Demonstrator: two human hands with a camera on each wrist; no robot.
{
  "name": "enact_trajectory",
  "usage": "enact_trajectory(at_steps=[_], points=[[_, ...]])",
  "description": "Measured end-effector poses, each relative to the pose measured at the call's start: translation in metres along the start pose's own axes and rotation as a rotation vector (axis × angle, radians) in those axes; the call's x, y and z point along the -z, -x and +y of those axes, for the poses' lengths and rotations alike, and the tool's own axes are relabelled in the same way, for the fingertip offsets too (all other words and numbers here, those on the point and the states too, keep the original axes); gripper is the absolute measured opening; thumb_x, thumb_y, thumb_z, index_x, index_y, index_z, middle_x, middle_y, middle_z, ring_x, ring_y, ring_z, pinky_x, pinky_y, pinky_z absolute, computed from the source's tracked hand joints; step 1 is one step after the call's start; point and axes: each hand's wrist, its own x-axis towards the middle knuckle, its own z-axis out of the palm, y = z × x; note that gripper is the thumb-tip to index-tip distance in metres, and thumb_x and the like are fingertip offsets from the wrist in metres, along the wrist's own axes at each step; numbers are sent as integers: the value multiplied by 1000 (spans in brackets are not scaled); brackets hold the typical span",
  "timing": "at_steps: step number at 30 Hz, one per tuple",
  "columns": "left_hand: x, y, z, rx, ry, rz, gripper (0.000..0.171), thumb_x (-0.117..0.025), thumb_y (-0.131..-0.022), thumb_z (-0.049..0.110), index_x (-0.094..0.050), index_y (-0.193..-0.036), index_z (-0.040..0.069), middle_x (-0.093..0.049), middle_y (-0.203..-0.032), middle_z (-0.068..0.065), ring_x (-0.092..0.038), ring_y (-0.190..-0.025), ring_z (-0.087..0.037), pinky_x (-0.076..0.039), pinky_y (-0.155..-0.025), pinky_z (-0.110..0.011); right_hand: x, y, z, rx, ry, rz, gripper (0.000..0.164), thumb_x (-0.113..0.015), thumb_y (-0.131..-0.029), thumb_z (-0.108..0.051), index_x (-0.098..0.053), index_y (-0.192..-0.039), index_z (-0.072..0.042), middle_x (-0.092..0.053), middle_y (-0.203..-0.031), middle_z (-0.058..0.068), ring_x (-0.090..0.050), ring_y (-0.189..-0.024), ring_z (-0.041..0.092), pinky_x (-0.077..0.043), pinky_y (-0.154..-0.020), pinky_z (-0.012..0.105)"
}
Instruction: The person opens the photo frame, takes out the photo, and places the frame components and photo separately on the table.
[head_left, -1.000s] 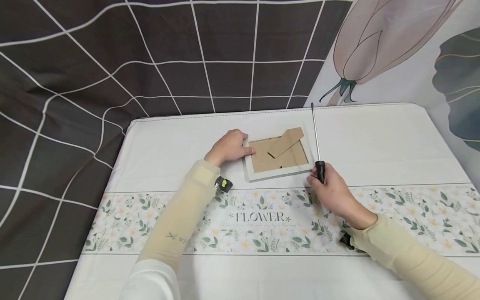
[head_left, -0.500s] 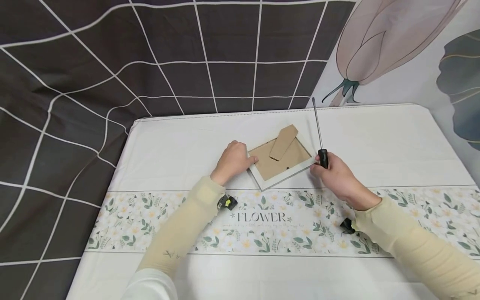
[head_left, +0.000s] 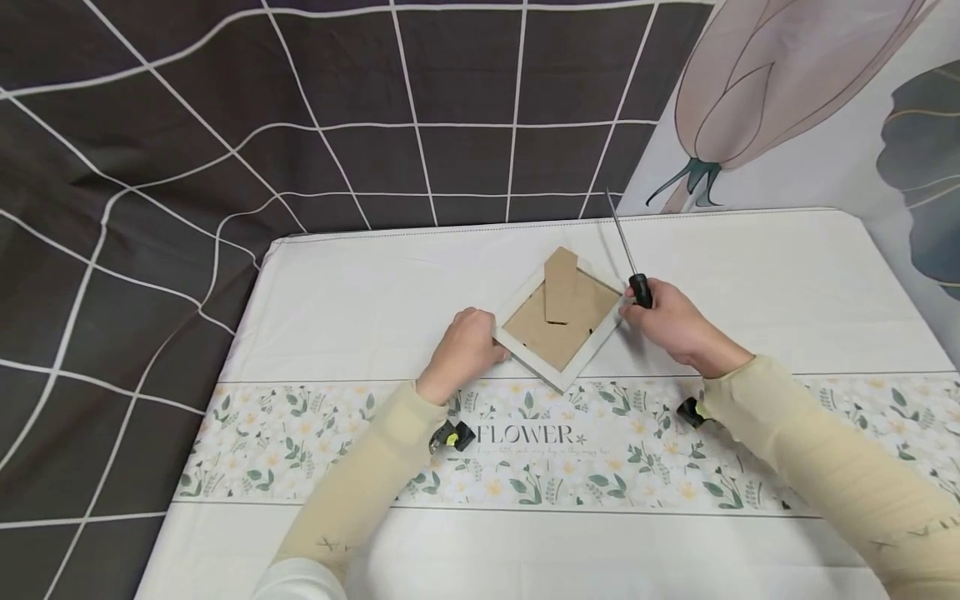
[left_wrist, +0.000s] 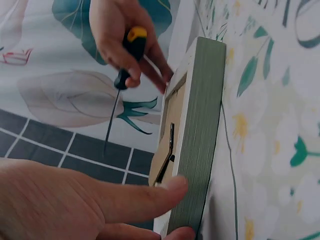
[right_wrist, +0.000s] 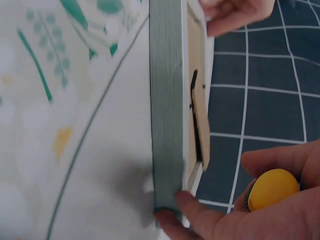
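A picture frame (head_left: 573,337) lies back side up on the table, turned so one corner points toward me. Its brown backing board carries a cardboard stand leg (head_left: 560,287). At the frame's left corner my left hand (head_left: 461,350) grips the edge, thumb on the rim in the left wrist view. My right hand (head_left: 675,325) holds a screwdriver (head_left: 640,289) by its black handle, shaft pointing up and away. Fingertips of that same hand touch the frame's right corner. In the right wrist view the frame's greenish-grey side (right_wrist: 167,105) and the screwdriver's yellow handle end (right_wrist: 273,190) show.
A white tablecloth (head_left: 375,292) with a floral band and the word FLOWER covers the table. Behind and to the left hangs dark cloth (head_left: 465,158) with a white grid. A flower-printed cloth (head_left: 750,108) hangs at the back right.
The picture frame has turned clockwise between both hands, its near corner swinging toward me. My left hand has shifted nearer to me, the right hand farther away with the screwdriver.
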Motion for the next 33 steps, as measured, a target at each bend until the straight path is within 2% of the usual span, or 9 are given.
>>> enact_trajectory(at_steps=[3, 8, 11, 17, 23, 27, 33], points=[[-2, 4, 3, -5, -20, 13, 21, -77, -76, 19, -64, -67, 5, -55, -68, -3, -51, -65, -16, -46, -59, -26, 2, -7, 0, 9, -13, -9, 31, -44, -97, -5, -36, -119, 15, -40, -118, 24, -37, -103, 29, -36, -80, 33], [-4, 8, 8, 33, 2, 3, 29, -77, -76, 20, -57, -59, 8, -55, -59, -3, -50, -52, -13, -45, -48, -22, 5, -17, -1, 32, -7, -11, 27, -43, -97, -4, -36, -115, 14, -39, -115, 22, -37, -97, 26, -35, -75, 29], [-6, 9, 10, 41, 8, 3, 31, -78, -75, 21, -56, -57, 9, -55, -57, -2, -49, -49, -11, -44, -46, -21, 6, -21, -1, 40, -4, -10, 26, -44, -96, -4, -36, -114, 13, -39, -114, 22, -38, -95, 25, -36, -73, 27], [-9, 10, 12, -6, 3, 23, 36, -80, -72, 23, -54, -52, 10, -51, -52, -1, -45, -47, -11, -42, -44, -20, 8, -26, 2, 43, 0, -12, 26, -44, -97, -6, -37, -114, 12, -39, -114, 20, -38, -92, 23, -35, -70, 27], [-12, 10, 12, -46, 29, 31, 48, -83, -67, 28, -43, -45, 13, -34, -42, 5, -38, -42, -9, -40, -42, -21, 8, -31, 5, 68, -15, -20, 26, -46, -97, -6, -38, -114, 11, -41, -111, 19, -38, -93, 24, -35, -73, 30], [-14, 10, 12, -47, 39, 22, 53, -83, -66, 32, -38, -43, 15, -27, -40, 7, -34, -40, -8, -38, -41, -21, 7, -36, 5, 72, -29, -21, 25, -47, -96, -4, -39, -113, 12, -41, -114, 21, -38, -97, 26, -36, -78, 32], [-18, 11, 16, -54, 21, 11, 55, -83, -65, 38, -38, -43, 15, -27, -40, 7, -34, -39, -8, -36, -41, -22, 3, -44, 6, 95, -57, -32, 22, -47, -95, -3, -39, -111, 11, -41, -111, 20, -38, -99, 26, -35, -83, 32]])
